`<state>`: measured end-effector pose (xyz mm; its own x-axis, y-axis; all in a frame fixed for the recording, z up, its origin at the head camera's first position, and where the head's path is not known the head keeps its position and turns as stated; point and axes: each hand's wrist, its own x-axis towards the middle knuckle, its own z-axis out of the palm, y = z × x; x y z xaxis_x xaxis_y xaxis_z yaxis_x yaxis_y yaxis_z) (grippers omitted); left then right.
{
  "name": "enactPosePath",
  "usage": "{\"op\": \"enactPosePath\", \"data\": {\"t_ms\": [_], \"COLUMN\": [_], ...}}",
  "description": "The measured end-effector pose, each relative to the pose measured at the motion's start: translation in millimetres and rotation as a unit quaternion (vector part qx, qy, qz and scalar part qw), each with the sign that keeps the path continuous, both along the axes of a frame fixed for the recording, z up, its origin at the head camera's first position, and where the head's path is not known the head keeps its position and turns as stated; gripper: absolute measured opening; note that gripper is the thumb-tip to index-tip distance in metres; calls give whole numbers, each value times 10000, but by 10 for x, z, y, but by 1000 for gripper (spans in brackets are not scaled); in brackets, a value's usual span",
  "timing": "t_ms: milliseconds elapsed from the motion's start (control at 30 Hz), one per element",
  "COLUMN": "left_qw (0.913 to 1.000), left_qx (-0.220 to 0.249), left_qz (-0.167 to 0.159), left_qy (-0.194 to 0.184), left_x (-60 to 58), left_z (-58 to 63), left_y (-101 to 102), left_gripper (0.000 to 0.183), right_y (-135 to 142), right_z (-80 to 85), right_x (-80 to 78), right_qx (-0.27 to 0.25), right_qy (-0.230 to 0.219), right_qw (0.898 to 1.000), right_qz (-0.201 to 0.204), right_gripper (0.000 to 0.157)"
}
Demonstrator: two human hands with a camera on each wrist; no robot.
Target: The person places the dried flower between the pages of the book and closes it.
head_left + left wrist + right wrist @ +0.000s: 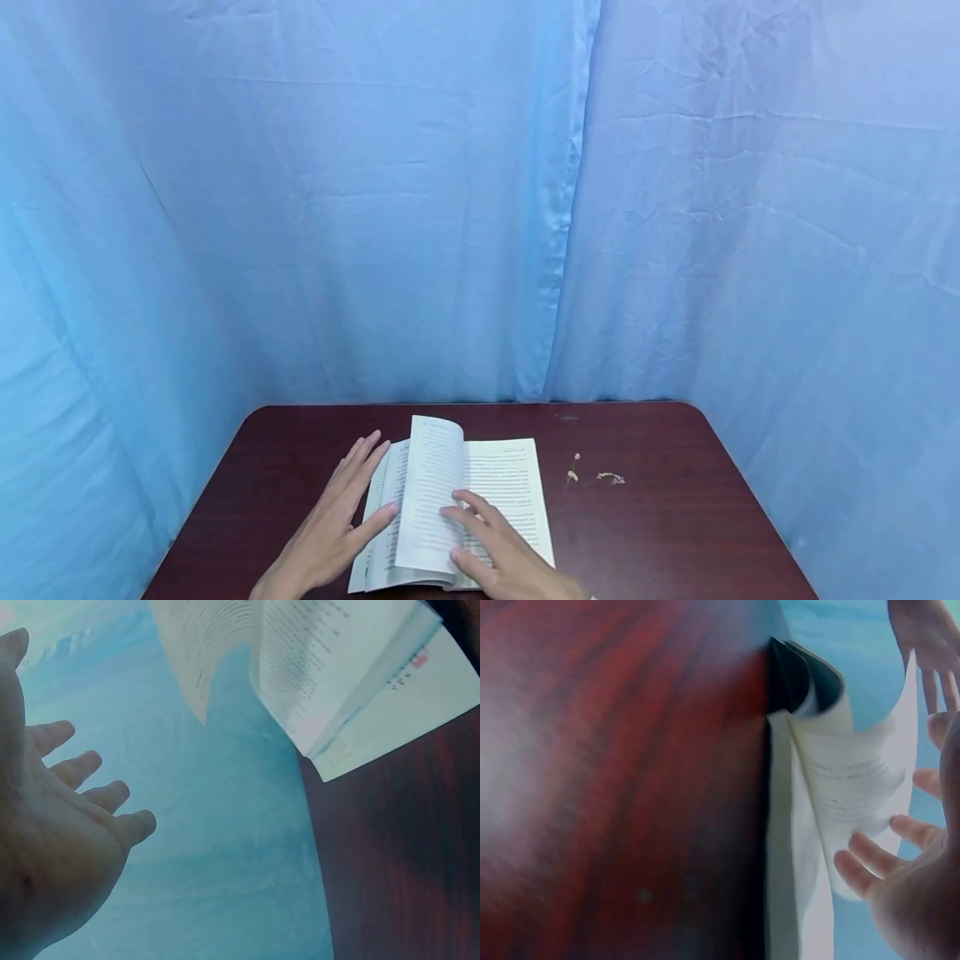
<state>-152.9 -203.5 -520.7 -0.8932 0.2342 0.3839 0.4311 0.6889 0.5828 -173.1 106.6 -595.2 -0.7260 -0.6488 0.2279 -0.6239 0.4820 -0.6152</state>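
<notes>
An open book (513,479) lies on the table, dense with lines of print. One leaf (431,492) stands raised and curved over its middle; in the right wrist view this leaf (855,780) bends upward. My left hand (337,517) is at the book's left side, fingers extended and thumb spread towards the leaf. Nothing is in its palm in the left wrist view. Over the right-hand page is my right hand (506,550), its fingers spread and slightly bent beside the raised leaf. Whether its fingertips touch the paper I cannot tell.
The dark reddish-brown table (660,533) has rounded far corners. Two small yellowish marks or bits (573,475) are on its surface right of the book. Blue curtains (375,208) hang behind the table and along both sides.
</notes>
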Motion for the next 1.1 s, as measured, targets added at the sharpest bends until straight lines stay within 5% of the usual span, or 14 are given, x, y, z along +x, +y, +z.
{"op": "enactPosePath", "data": {"t_ms": [267, 533, 733, 867, 1100], "left_qw": [9992, 9917, 9892, 9821, 9717], "left_qx": [-288, -441, -637, -659, -566], "left_qz": [-75, -364, -526, -647, -641], "left_qy": [-273, -1151, -1212, -1644, -2202], "left_x": [-19, -35, -43, -69, -111], "left_z": [-197, -422, -575, -685, -785], "left_y": [51, 96, 116, 115, 103], "left_gripper": [76, 76, 76, 79, 82], "right_y": [-60, -71, -59, -38, 81], "right_z": [-236, -403, -402, -395, -334], "right_x": [68, -6, -3, 16, 36], "right_qx": [534, 48, -71, -199, -175], "right_qy": [1235, 2429, 2409, 2255, 2165], "right_qw": [9902, 9646, 9632, 9666, 9746], "right_qz": [369, 1028, 1192, 1205, 549], "right_gripper": [49, 49, 41, 40, 23]}}
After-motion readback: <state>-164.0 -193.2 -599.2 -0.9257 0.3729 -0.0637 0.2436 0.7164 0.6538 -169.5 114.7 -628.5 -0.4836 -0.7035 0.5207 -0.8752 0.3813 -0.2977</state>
